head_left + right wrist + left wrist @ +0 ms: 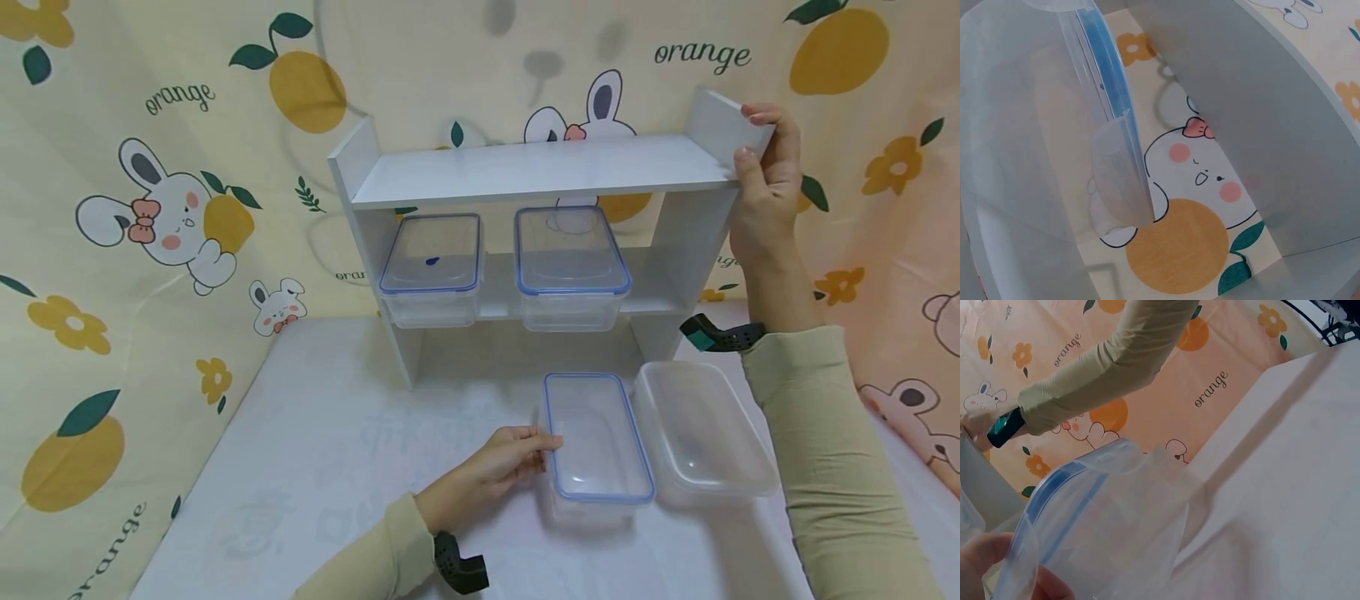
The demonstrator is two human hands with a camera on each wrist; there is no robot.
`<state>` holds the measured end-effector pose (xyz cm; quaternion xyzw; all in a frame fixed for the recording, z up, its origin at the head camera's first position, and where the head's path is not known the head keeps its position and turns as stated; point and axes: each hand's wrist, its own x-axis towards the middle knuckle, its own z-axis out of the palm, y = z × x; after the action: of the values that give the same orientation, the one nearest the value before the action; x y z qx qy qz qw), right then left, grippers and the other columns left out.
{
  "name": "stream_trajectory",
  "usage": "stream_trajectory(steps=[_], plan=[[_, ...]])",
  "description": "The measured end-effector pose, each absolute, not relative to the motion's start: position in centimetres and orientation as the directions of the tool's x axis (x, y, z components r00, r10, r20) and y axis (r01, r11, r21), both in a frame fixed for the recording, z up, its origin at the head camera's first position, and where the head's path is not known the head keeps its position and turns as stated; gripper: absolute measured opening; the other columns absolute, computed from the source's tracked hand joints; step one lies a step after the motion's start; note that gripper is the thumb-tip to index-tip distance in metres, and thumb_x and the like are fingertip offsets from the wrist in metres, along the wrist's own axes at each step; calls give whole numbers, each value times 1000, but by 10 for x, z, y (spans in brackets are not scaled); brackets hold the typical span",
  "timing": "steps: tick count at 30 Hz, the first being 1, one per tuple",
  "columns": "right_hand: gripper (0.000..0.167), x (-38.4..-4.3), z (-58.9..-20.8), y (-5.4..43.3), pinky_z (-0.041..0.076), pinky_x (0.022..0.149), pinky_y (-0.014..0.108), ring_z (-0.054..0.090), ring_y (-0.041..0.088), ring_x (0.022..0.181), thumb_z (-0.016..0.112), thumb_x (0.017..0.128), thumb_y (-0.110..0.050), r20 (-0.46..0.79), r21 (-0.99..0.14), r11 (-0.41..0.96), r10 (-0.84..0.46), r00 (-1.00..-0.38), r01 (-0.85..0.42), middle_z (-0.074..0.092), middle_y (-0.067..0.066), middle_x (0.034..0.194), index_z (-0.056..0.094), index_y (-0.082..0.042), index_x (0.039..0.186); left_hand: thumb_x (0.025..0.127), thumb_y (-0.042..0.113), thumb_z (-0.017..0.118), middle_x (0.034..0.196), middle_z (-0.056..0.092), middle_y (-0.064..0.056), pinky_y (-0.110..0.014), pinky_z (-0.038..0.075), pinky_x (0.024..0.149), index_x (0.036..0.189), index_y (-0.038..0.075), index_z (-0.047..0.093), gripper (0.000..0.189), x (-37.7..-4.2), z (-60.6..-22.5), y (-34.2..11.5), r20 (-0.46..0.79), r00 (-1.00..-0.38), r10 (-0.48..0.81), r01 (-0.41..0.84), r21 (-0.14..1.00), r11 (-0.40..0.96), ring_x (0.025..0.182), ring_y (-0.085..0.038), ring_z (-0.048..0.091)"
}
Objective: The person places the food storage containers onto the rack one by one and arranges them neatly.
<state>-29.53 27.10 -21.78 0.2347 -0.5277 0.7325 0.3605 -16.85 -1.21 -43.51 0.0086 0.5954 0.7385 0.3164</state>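
Low in the head view, my left hand (495, 463) pinches the left rim of a clear plastic food container with a blue-edged lid (600, 437). The left wrist view shows this food container (1116, 519) tilted close up, with thumb and finger (988, 553) at its rim. My right hand (772, 179) grips the upper right side panel of a white two-tier shelf (540, 171). That hand is out of sight in the right wrist view, where a blue-edged container (1110, 69) appears inside the shelf.
Two more blue-lidded containers, a left one (433, 262) and a right one (573, 258), sit on the shelf's lower board. A translucent container without a blue rim (705, 433) stands right of the held one on the white table (300, 492). Patterned cloth (180, 350) hangs behind.
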Motion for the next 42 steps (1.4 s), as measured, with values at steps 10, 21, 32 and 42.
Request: stream_trajectory(steps=[10, 21, 32, 42], plan=[[29, -295, -218, 272, 22, 121, 27, 37, 17, 133, 39, 95, 8, 738, -589, -188, 271, -618, -786, 48, 1, 134, 50, -12, 113, 89, 12, 63, 79, 65, 5, -16, 52, 72, 105, -8, 62, 25, -163, -426, -11, -351, -819, 454, -413, 910, -41, 74, -5, 61], [30, -290, -214, 267, 22, 121, 27, 35, 17, 133, 38, 94, 10, 716, -599, -233, 273, -642, -766, 47, 1, 131, 50, -11, 111, 89, 14, 63, 79, 62, 6, -17, 52, 72, 92, 2, 61, 12, -157, -412, -20, -339, -810, 478, -400, 916, -28, 72, -6, 58], [31, -292, -216, 271, 23, 120, 26, 36, 16, 132, 37, 95, 9, 706, -612, -222, 279, -651, -759, 47, -1, 133, 50, -12, 112, 90, 18, 63, 84, 61, 5, -18, 53, 78, 103, -2, 60, 23, -153, -396, -26, -328, -795, 510, -382, 924, 0, 75, -6, 58], [31, -292, -215, 270, 22, 121, 26, 36, 15, 133, 37, 95, 9, 710, -611, -209, 283, -645, -764, 47, 0, 133, 50, -12, 113, 92, 18, 60, 92, 63, 3, -20, 53, 82, 115, -9, 55, 36, -154, -384, -35, -282, -798, 532, -332, 943, 2, 81, -6, 60]])
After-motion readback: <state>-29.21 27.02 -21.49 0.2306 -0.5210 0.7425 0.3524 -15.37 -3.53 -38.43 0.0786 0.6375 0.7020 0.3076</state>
